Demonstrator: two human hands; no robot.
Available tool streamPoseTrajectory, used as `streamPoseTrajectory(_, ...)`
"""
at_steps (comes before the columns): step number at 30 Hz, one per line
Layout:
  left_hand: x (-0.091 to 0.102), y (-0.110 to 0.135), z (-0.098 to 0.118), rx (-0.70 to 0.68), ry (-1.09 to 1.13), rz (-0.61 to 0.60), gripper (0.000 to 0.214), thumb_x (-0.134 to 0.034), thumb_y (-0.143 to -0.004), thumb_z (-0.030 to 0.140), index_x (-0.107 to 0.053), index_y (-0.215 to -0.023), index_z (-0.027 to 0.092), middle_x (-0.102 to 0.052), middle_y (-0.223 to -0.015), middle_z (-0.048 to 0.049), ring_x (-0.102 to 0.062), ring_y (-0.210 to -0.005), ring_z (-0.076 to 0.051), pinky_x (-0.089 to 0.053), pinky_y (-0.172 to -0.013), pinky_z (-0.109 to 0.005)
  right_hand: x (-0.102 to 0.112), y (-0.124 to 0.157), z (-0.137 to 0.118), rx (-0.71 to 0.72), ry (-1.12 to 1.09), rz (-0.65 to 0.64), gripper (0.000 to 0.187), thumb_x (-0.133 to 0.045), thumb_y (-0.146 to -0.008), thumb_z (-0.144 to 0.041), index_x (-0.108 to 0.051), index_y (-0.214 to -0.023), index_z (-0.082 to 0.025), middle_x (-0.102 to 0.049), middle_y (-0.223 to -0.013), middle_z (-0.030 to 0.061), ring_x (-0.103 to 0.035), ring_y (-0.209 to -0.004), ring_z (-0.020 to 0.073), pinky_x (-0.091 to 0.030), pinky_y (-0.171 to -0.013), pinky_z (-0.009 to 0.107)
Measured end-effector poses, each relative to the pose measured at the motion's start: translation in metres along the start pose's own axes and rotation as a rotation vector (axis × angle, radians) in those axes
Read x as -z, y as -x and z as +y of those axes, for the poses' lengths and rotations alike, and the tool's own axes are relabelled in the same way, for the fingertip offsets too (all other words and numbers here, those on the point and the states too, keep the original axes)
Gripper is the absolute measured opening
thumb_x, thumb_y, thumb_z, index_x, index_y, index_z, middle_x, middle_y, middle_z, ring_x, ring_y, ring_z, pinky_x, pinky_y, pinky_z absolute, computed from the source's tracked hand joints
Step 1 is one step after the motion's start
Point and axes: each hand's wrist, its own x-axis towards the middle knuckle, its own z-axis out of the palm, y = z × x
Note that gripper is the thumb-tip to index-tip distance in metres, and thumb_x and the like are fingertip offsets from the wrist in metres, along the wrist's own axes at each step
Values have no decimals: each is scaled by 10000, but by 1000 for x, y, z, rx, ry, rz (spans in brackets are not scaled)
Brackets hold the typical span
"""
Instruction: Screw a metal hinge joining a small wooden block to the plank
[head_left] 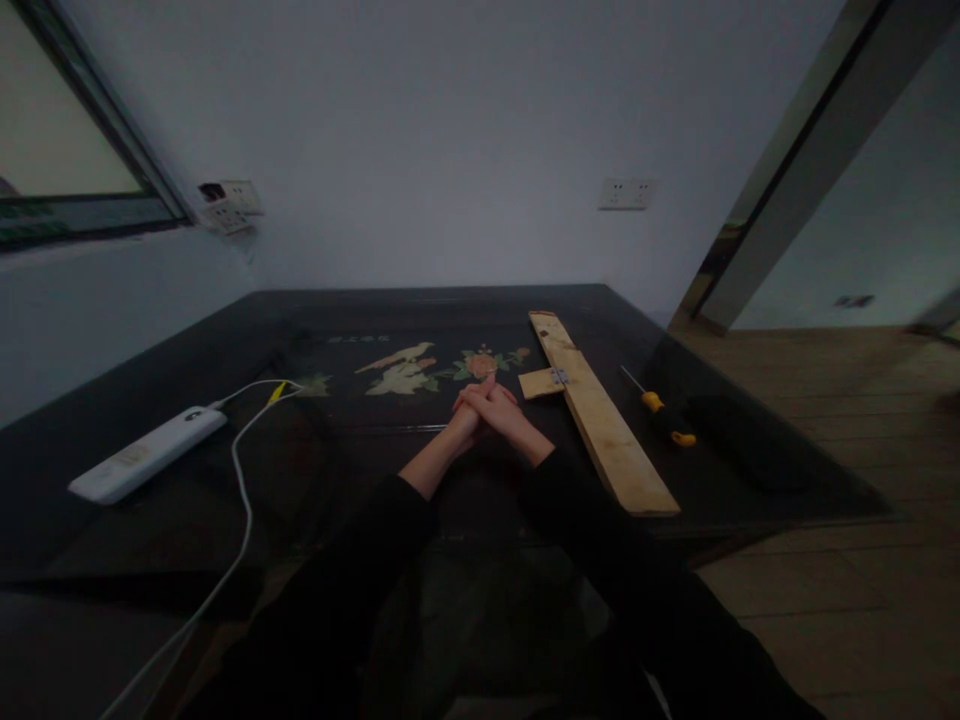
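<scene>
My left hand (466, 424) and my right hand (504, 408) are clasped together over the dark tabletop (360, 480), fingers interlaced and thumbs up front. No tool or part shows between them. Just to their right lies a long wooden board (607, 425), slanting from the back toward the front edge. A metal hinge (559, 376) joins a small wooden piece (540, 384) to the board's left side. Farther right rests a screwdriver (654, 402) with a yellow and black handle, its shaft pointing to the back left.
On the left is a white power bank-like block (150, 455) with a white cable (244, 490) running over the front edge. A dark, hard-to-make-out object (742, 440) lies right of the screwdriver. The wall behind has sockets (627, 194).
</scene>
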Motion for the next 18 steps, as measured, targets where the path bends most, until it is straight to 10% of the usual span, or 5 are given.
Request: streamPoseTrajectory(18, 5, -2, -3, -2, 18, -37, 355, -425, -917, 417, -663, -871, 158, -626, -628, -55, -658, -699, -219, -485, -575, -268, 0, 8, -12, 3, 46, 28, 267, -458, -853, -296, -651, -690, -210, -658, -800, 23, -610, -871, 168, -474, -838, 286)
